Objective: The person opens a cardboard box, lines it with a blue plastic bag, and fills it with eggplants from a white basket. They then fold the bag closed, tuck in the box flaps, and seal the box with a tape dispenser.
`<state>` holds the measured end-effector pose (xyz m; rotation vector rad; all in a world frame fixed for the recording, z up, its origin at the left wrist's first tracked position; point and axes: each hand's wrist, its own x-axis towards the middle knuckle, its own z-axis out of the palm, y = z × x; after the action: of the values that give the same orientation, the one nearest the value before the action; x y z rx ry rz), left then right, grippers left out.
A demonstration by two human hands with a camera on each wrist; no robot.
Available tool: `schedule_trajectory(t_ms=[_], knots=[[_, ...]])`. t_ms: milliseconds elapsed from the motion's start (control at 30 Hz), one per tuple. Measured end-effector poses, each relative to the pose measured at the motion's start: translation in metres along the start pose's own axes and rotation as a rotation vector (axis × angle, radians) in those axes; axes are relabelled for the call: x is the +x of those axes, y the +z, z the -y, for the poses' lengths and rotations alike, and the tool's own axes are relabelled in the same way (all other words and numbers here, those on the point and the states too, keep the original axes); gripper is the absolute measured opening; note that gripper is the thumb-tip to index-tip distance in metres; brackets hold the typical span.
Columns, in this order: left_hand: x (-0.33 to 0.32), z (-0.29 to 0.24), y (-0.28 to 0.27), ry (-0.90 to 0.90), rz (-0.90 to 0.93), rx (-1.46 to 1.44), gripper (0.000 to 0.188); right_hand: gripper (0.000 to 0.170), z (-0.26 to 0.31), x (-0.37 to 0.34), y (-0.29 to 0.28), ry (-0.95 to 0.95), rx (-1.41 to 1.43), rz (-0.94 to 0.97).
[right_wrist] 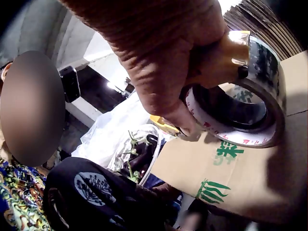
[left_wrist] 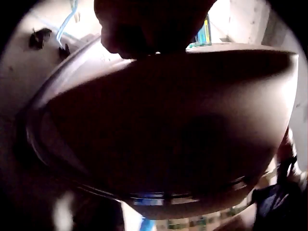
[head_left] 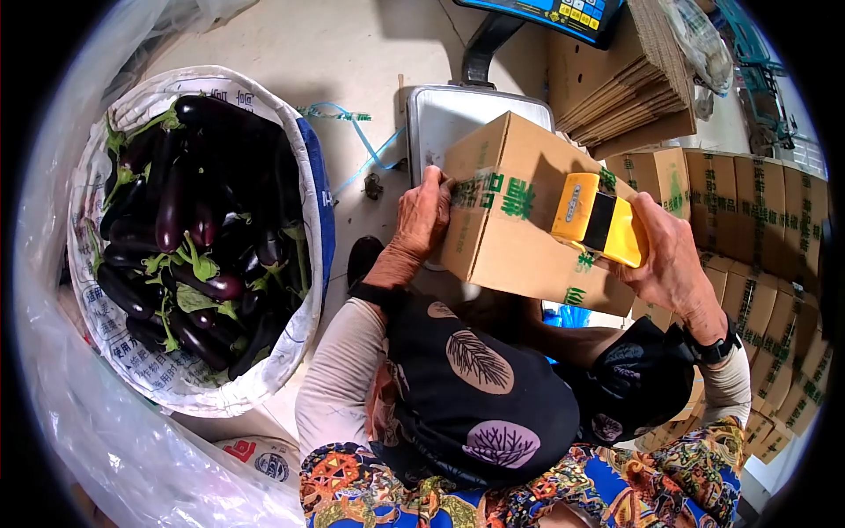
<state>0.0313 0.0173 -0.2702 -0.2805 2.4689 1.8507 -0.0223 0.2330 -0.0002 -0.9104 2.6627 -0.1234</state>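
A brown cardboard box (head_left: pixel 519 255) with green printed tape sits tilted in front of me, overlapping the scale's metal plate (head_left: pixel 431 132) in the head view. My left hand (head_left: pixel 424 214) grips its left edge with curled fingers; in the left wrist view that hand (left_wrist: pixel 149 26) is a dark shape over the shadowed box (left_wrist: pixel 144 120). A yellow tape dispenser (head_left: pixel 627 233) is held in my right hand (head_left: pixel 666 260), close over the box's upper face. In the right wrist view its tape roll (right_wrist: pixel 266 67) shows a white core, and fingers wrap the dispenser's body.
A large white-rimmed sack (head_left: pixel 304 114) full of eggplants (head_left: pixel 172 207) stands at left, beside clear plastic sheeting (head_left: pixel 158 475). Flattened cartons (head_left: pixel 629 97) lean at the upper right. Taped boxes (head_left: pixel 748 194) are stacked along the right. Blue strapping (head_left: pixel 361 136) lies on the floor.
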Motion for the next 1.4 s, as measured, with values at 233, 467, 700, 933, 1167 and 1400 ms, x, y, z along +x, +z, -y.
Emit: schedule_trajectory(t_ms=[233,467,700,933,1167,1400], knots=[[0.005,0.053,0.000,-0.032,0.092,0.089,0.021,0.049,-0.005,0.000,0.001,-0.011,0.029,0.009],[0.052,0.019,0.042,0.258,-0.298,-0.189,0.032,0.049,-0.008,-0.003,0.004,0.051,0.088,0.016],[0.052,0.035,0.025,0.352,-0.252,0.131,0.032,0.052,-0.014,-0.004,0.006,0.034,0.136,-0.022],[0.060,0.012,0.033,0.134,-0.216,-0.158,0.034,0.060,-0.021,-0.007,0.008,-0.016,0.158,-0.069],[0.039,-0.103,0.000,0.099,-0.064,-0.379,0.050,0.056,-0.032,-0.011,0.012,-0.075,0.139,-0.133],[0.032,-0.137,-0.003,0.284,-0.123,0.417,0.066,0.047,-0.033,-0.009,0.009,-0.147,0.107,-0.161]])
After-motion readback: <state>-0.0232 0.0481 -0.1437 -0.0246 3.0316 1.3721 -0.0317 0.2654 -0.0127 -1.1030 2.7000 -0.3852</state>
